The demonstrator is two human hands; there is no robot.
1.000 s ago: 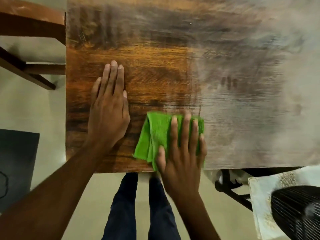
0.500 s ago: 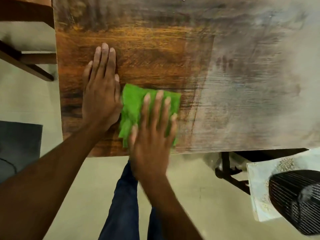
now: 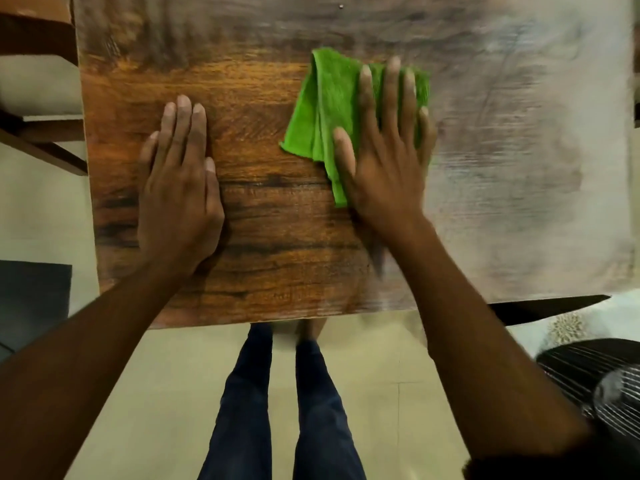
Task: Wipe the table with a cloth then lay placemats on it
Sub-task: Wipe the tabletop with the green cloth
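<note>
Pale, smooth floor (image 3: 381, 393) fills the lower frame beneath a wooden table (image 3: 277, 265), whose top shows warm brown grain with dark streaks on its left half and turns grey, hazy and dull toward the right, where the surface is blurred and hard to read. Near the upper centre of the frame lies a bright green cloth (image 3: 322, 109), soft, finely ribbed and loosely folded into uneven layers, its lower edge trailing to a narrow point. On it the right hand (image 3: 384, 161) presses flat with fingers straight and spread, covering the cloth's right part. Left of centre, the left hand (image 3: 180, 199) rests palm down on bare wood, fingers straight and close together, holding nothing. Dark trouser legs (image 3: 277, 410) stand at the bottom centre. At the lower right a black wire-grilled object (image 3: 595, 379) is cut off by the frame edge, and brown wooden furniture (image 3: 38, 32) is cropped at the upper left.
</note>
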